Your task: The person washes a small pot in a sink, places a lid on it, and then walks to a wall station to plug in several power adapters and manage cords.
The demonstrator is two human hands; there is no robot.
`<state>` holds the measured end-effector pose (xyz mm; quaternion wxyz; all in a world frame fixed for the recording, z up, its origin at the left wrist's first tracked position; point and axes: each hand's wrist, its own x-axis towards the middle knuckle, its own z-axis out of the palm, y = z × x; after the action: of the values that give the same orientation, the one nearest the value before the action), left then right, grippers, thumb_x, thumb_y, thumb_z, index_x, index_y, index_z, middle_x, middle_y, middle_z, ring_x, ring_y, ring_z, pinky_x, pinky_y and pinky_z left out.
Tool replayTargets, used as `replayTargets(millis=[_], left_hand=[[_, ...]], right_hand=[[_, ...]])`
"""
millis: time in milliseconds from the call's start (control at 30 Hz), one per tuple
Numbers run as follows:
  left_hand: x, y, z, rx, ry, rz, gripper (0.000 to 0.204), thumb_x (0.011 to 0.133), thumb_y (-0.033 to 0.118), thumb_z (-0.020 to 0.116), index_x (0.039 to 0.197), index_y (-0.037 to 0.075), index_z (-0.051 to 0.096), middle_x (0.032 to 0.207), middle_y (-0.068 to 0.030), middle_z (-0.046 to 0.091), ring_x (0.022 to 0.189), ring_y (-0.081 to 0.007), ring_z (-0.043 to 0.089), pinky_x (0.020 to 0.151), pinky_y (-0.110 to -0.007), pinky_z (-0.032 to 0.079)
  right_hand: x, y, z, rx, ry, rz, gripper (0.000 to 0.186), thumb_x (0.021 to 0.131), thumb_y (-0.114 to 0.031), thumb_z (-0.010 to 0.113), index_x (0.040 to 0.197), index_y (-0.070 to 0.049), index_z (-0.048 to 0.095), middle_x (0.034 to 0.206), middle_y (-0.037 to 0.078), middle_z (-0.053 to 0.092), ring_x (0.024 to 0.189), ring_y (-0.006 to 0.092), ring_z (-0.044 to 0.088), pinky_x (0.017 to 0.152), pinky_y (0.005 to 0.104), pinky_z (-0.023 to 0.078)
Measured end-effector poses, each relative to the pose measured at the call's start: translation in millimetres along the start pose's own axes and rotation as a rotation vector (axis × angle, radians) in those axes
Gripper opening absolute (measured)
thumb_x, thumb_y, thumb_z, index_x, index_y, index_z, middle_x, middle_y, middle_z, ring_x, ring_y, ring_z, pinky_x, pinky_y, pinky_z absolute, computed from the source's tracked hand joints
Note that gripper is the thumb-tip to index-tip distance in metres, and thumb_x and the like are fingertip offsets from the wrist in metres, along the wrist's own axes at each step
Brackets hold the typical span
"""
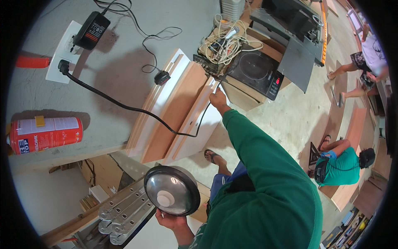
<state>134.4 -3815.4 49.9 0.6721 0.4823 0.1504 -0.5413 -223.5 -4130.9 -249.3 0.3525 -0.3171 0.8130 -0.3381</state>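
My left hand [171, 221] is closed on the lower edge of a round, domed metal lid [166, 184] with a pale knob. A thick dark rim surrounds the lid; I cannot tell whether a pan sits beneath. My right arm reaches out to the top edge of a white panel [195, 139]. There my right hand [217, 99] has its fingers closed. A black power cord [145, 111] runs from the wall socket [65, 52] and up to that hand. Whether the fingers grip the cord or the panel edge is hidden. An induction cooktop [253, 68] lies just beyond.
Wood and white boards [168, 114] lean against the wall. A red fire extinguisher [47, 133] hangs left, above a folded ladder [124, 216]. Coiled cables [228, 43] lie beside the cooktop. Right, one person in green [340, 168] crouches by planks and another stands [369, 58].
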Motion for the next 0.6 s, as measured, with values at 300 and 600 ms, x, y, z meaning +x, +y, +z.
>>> replayTargets(millis=[300,600], left_hand=[[0,-14,-7,0.087,0.079,0.02,0.06,0.087,0.037,0.049,0.138,0.005,0.055,0.143,-0.0175,0.055,0.133,-0.0389,0.052,0.109,-0.061,0.044],[1,-38,16,0.132,0.077,-0.001,0.058,0.091,0.035,0.05,0.139,0.002,0.052,0.145,-0.019,0.053,0.133,-0.0399,0.051,0.112,-0.059,0.042]], right_hand=[[59,-40,39,-0.489,-0.474,-0.05,0.044,0.096,-0.017,0.049,0.127,0.011,0.062,0.135,0.031,0.059,0.129,0.0427,0.057,0.115,0.0488,0.04],[33,-27,-1,-0.442,-0.105,0.168,0.034,0.092,-0.024,0.064,0.12,-0.006,0.071,0.124,0.017,0.071,0.114,0.0337,0.069,0.093,0.0423,0.057]])
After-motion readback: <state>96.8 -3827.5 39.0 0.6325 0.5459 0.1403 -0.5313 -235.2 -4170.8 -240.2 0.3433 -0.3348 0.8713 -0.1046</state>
